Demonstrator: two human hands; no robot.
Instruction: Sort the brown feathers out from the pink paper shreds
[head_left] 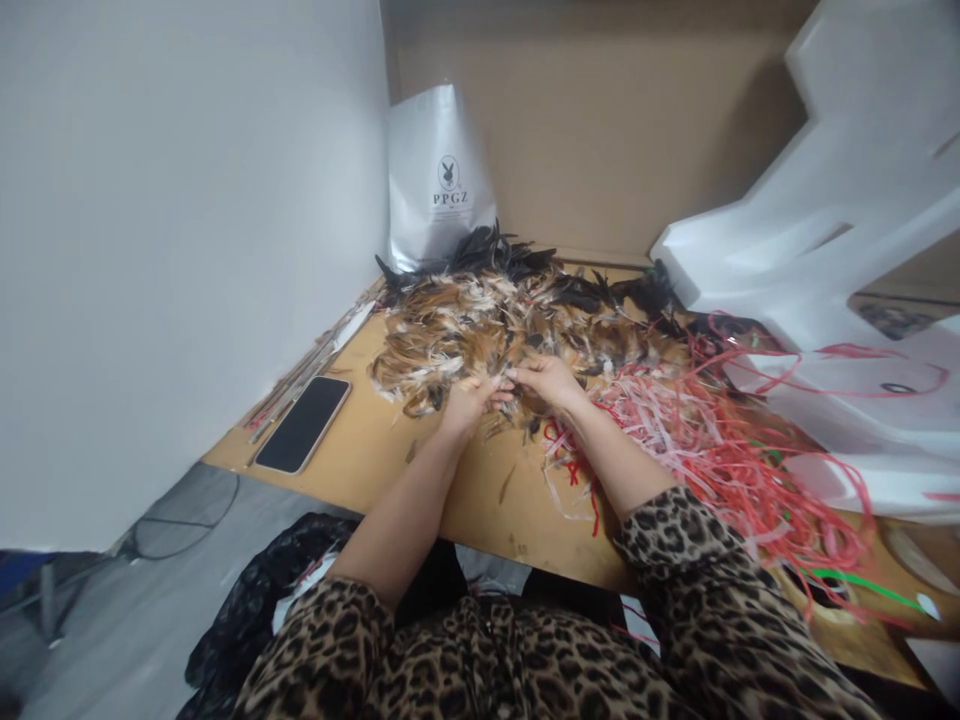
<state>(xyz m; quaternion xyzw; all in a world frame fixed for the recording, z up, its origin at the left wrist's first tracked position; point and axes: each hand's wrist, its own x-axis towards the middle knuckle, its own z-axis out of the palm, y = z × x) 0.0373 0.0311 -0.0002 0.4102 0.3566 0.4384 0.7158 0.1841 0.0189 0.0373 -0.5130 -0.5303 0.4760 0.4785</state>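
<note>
My left hand [472,400] and my right hand [549,380] meet at the fingertips over the front of a feather pile [442,345]. Both are closed in a pinch on small brownish feathers; blur hides how many there are. Brown, white and black feathers make up the pile, the black ones mostly along the back. Loose feather bits lie on the wooden table [480,500] below my hands. Beside my right forearm spreads a tangle of red and pale pink ribbon strips [697,430], with short red pieces [574,470] nearer the edge.
A phone [304,425] lies at the left, near thin sticks [322,350] along the white panel [187,250]. A silver bag [439,180] stands behind the feathers. White foam pieces [847,200] rise at the right. A black plastic bag [247,590] sits below the table.
</note>
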